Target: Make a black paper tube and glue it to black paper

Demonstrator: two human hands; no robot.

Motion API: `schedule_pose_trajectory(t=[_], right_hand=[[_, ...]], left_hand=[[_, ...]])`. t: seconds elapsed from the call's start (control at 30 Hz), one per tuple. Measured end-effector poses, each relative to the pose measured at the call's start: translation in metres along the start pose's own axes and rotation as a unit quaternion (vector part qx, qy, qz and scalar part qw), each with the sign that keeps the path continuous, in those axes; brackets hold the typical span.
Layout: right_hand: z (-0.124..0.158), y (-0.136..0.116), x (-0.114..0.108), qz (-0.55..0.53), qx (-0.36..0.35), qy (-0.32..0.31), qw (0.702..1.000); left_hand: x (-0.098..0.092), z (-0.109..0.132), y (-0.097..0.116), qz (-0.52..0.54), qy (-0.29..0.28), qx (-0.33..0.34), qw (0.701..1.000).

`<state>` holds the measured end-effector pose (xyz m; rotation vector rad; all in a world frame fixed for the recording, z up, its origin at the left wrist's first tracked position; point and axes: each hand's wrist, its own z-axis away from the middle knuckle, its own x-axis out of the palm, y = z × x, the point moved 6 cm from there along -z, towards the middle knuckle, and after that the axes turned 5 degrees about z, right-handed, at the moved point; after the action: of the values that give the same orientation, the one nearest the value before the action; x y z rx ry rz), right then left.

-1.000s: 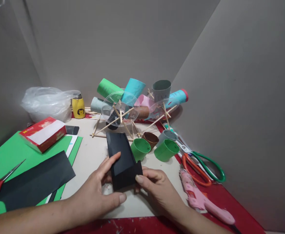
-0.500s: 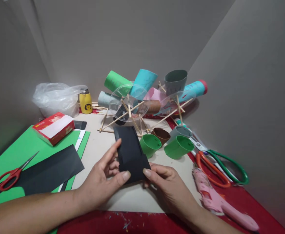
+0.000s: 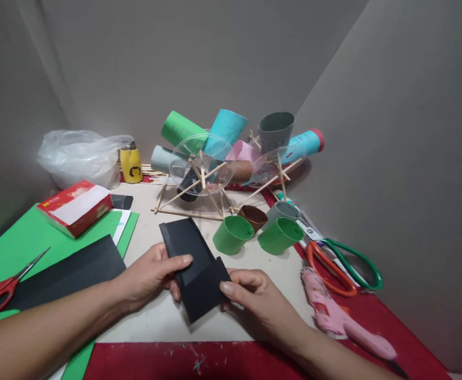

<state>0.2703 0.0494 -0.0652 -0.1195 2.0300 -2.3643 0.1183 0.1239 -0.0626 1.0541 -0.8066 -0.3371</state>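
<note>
I hold a folded piece of black paper (image 3: 193, 266) just above a beige board (image 3: 254, 316) in front of me. My left hand (image 3: 152, 274) grips its left edge, thumb lying on top. My right hand (image 3: 254, 298) pinches its lower right corner, thumb on top and fingers curled under. The black paper is creased, with a lower flap bent toward me. Just behind it stand two green paper rings (image 3: 233, 235), a brown ring (image 3: 253, 216) and a grey ring (image 3: 280, 211).
A stick-and-tube wheel model (image 3: 223, 158) stands at the back. To the right lie a pink glue gun (image 3: 342, 319) and orange and green scissors (image 3: 339, 261). On the left are green paper (image 3: 25, 243), a black sheet (image 3: 68, 272), red scissors (image 3: 1, 287), a red box (image 3: 75, 206) and a plastic bag (image 3: 78, 158).
The black paper has turned and shifted left. My left hand went from resting fingers on top to gripping its left edge. My right hand keeps its pinch on the lower corner.
</note>
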Motion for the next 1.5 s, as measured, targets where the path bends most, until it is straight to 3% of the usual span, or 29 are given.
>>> schedule_pose_trajectory(t=[0.4,0.6,0.8,1.13,1.33,1.5], right_hand=[[-0.002,0.01,-0.003,0.004,0.028,0.013,1.0],[-0.002,0.016,-0.006,-0.012,0.03,0.018,0.999],[-0.001,0.016,-0.006,-0.013,0.019,0.028,0.999],[0.001,0.009,-0.006,-0.052,-0.003,0.037,0.998],[-0.001,0.009,-0.001,-0.078,0.002,0.015,0.997],[0.0,0.006,0.002,-0.087,0.011,0.019,0.996]], left_hand=[[-0.002,0.004,0.005,-0.178,-0.008,0.107,0.978],[0.002,0.013,0.015,-0.359,-0.003,0.231,0.904],[0.01,0.024,0.019,-0.431,-0.07,0.378,0.816],[0.015,0.024,0.019,-0.508,-0.159,0.369,0.762],[0.019,0.026,0.013,-0.629,-0.134,0.371,0.67],[0.028,0.035,0.013,-0.717,-0.092,0.418,0.55]])
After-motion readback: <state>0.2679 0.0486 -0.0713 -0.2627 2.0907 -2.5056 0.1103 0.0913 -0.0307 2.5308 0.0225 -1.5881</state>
